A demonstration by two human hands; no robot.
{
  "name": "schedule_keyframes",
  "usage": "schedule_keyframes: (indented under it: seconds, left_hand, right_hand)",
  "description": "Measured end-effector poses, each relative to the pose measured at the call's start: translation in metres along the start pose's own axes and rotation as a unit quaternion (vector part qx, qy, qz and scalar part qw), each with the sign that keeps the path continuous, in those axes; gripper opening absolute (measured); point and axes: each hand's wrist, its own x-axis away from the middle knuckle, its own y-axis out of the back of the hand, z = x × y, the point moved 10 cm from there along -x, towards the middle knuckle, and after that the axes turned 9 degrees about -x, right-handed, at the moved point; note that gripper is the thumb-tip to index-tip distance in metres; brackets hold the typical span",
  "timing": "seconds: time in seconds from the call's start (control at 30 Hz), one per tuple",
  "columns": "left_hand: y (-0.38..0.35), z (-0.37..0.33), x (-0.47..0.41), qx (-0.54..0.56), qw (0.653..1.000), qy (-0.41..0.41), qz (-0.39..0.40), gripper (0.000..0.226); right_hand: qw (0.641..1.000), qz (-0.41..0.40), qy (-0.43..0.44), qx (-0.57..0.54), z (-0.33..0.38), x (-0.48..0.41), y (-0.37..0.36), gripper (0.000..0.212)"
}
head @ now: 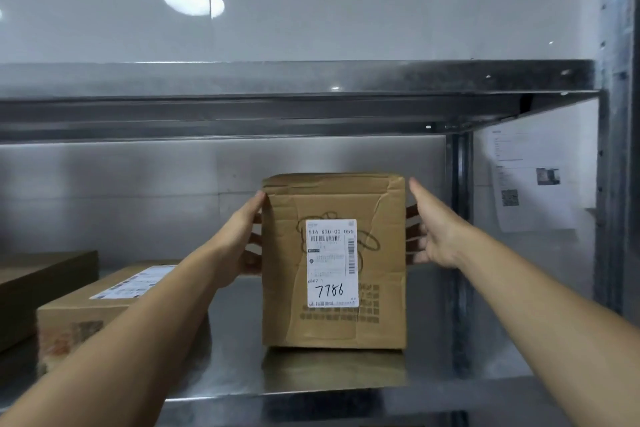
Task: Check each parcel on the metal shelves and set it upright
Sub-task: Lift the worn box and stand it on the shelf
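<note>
A brown cardboard parcel (332,322) stands upright on the metal shelf (460,360), right of centre. Its creased front faces me and carries a white label with "7786" handwritten on it. My left hand (239,239) presses against the parcel's left side, thumb at the top left corner. On the other side, my right hand (433,229) has its spread fingertips at the parcel's right side and its thumb raised just off the edge. The parcel sits between the two hands. Its back is hidden.
A flat parcel (114,291) lies label-up to the left, partly behind my left forearm. Another flat brown box (41,281) lies at the far left. The upper shelf (277,107) hangs low overhead. A metal post (620,149) and a paper notice (530,177) are on the right.
</note>
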Motion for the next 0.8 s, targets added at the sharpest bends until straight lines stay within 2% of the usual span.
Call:
schedule_keyframes:
  seconds: [0.13, 0.27, 0.43, 0.6, 0.8]
  left_hand:
    - [0.007, 0.005, 0.006, 0.014, 0.997, 0.063, 0.05, 0.088]
    - [0.018, -0.009, 0.005, -0.034, 0.995, 0.082, 0.051, 0.097]
    - [0.016, -0.044, 0.007, -0.085, 0.994, 0.055, 0.049, 0.056]
    - [0.008, -0.046, 0.01, -0.095, 0.991, 0.069, 0.062, 0.043]
    - [0.009, -0.043, 0.002, -0.12, 0.989, 0.065, 0.061, 0.025]
  right_hand:
    - [0.999, 0.002, -0.03, 0.032, 0.009, 0.005, 0.0, 0.099]
    - [0.99, 0.011, -0.042, 0.133, 0.029, 0.012, -0.005, 0.098]
    - [0.966, 0.031, -0.063, 0.248, 0.046, 0.024, -0.013, 0.085]
    - [0.96, 0.05, -0.066, 0.269, 0.046, 0.027, -0.02, 0.06]
    - [0.956, 0.066, -0.066, 0.279, 0.042, 0.024, -0.024, 0.05]
